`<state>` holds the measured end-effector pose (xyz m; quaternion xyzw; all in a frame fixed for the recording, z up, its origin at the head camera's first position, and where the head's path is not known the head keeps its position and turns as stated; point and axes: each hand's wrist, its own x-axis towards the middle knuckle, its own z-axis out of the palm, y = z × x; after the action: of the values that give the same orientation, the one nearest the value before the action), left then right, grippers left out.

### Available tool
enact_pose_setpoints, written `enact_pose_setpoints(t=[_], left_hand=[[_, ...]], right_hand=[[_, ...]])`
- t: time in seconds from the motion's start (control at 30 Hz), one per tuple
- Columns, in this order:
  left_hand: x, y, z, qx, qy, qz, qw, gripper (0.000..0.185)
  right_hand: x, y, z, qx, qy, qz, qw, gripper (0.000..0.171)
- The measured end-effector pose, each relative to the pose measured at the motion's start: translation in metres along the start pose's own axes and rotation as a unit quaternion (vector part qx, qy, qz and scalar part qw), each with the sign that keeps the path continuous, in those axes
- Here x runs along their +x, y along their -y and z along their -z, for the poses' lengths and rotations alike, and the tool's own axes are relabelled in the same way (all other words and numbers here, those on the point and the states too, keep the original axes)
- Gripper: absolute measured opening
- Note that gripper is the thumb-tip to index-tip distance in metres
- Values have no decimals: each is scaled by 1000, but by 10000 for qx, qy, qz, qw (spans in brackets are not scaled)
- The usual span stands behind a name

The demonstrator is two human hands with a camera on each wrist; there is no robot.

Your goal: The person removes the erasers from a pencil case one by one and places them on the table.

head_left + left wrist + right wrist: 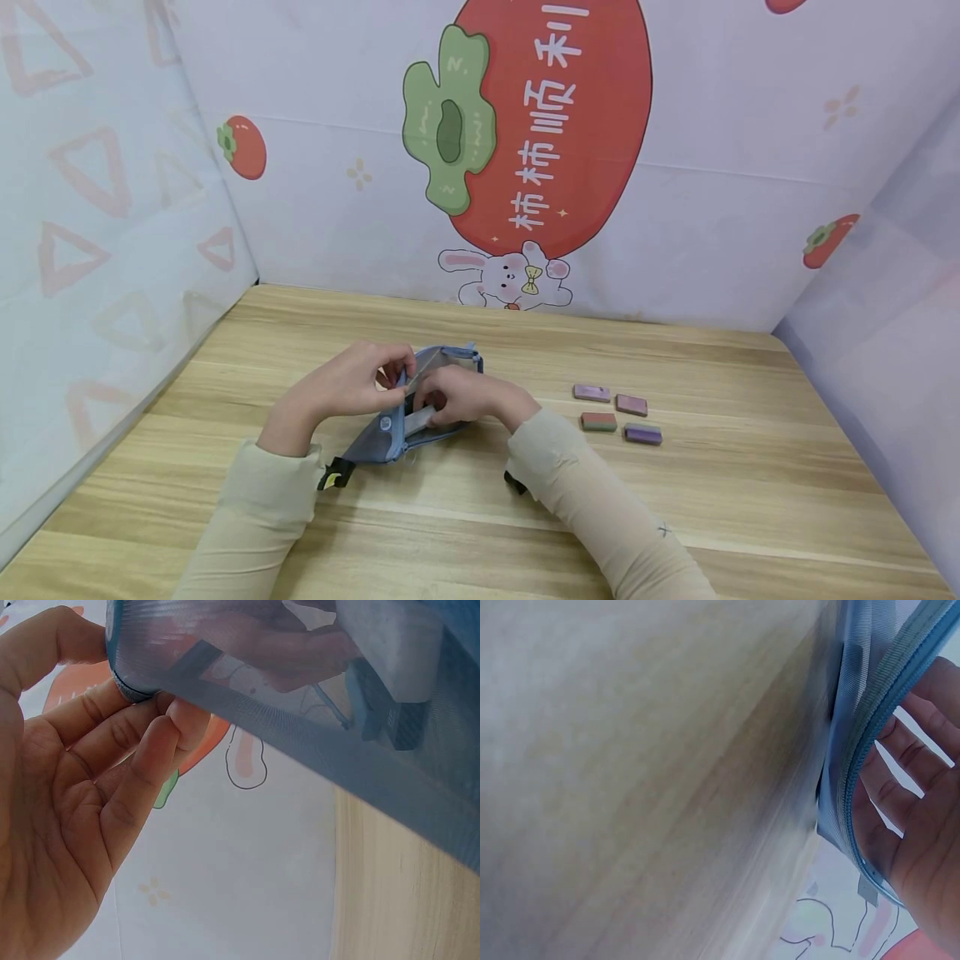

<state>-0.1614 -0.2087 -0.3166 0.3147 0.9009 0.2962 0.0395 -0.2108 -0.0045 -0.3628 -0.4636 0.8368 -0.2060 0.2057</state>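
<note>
A blue mesh zip pouch (375, 442) lies open on the table between both hands. At its zipped edge my left hand (352, 382) pinches the rim, fingers curled in the left wrist view. My right hand (459, 393) reaches inside through the opening, and its fingers meet a whitish block (420, 419). Through the mesh in the left wrist view, the white block (394, 649) shows beside dark pieces (367, 705) whose kind is unclear. In the right wrist view the blue zipper (851, 765) runs across the right fingers, partly hiding them.
Several small coloured blocks lie to the right: a pale purple block (591, 392), a pink block (632, 405), a red and green block (598, 422) and a purple block (642, 434). A printed backdrop (712, 233) stands behind the wooden table (750, 500).
</note>
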Motion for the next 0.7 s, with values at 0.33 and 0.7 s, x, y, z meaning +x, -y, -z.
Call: enact_pose_setpoints(t=[0.33, 0.7], left_hand=[[0, 0, 0, -54, 29, 63, 10000, 14], [0, 1, -1, -8, 39, 30, 10000, 14]], right_hand=[[-6, -3, 5, 288, -211, -107, 9993, 24], [-14, -2, 8, 410, -338, -84, 9986, 22]])
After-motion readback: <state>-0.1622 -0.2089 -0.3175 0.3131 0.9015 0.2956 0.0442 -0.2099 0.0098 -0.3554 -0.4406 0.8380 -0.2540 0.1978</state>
